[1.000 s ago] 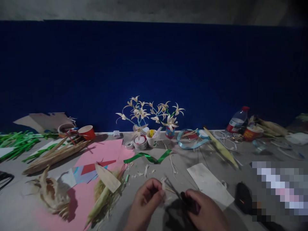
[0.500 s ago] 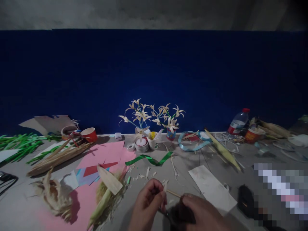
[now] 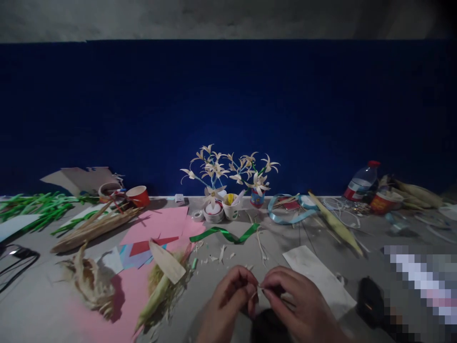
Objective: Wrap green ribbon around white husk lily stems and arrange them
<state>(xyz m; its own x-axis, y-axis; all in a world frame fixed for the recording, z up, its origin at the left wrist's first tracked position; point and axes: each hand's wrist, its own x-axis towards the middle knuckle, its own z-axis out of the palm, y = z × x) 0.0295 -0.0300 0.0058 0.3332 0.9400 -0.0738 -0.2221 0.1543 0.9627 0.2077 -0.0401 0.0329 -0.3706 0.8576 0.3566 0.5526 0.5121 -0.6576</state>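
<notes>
Near the front edge, my left hand and my right hand meet at their fingertips. Both are closed in a pinch on a small pale strip, mostly hidden by the fingers; it looks like corn husk. A thin stick partly shows under my right fingers, and how it is held is unclear. Below the hands is a dark shape that I cannot make out. Left of my hands, a cut husk piece lies over a green-tipped corn husk and corn silk. Pale scraps lie just beyond.
Husk-like flowers stand in small cups at the back. A green ribbon lies before them. Pink paper and a dry husk are left; white paper, a black object and a bottle are right.
My right hand has moved up and left to my left fingertips. The stick that stretched between my hands is now mostly hidden. The view has shifted slightly.
</notes>
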